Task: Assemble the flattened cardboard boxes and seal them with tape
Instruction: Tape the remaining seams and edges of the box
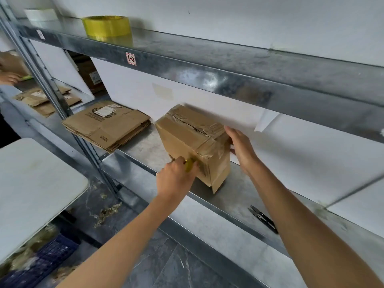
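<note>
An assembled brown cardboard box (187, 138) stands on the metal shelf (234, 196), its top seam torn and its right side covered with clear tape. My left hand (175, 178) is closed around a small yellow object (189, 164), pressed against the box's front lower face. My right hand (242, 149) lies flat against the box's right side, fingers spread. A stack of flattened cardboard boxes (107, 125) lies on the same shelf to the left. A yellow tape roll (107, 26) sits on the upper shelf.
Black thread snips (264, 219) lie on the shelf to the right of the box. A white table (31, 188) stands at the left above a blue crate (52, 254). More flat cardboard (41, 98) and another person's hand (8, 77) are at far left.
</note>
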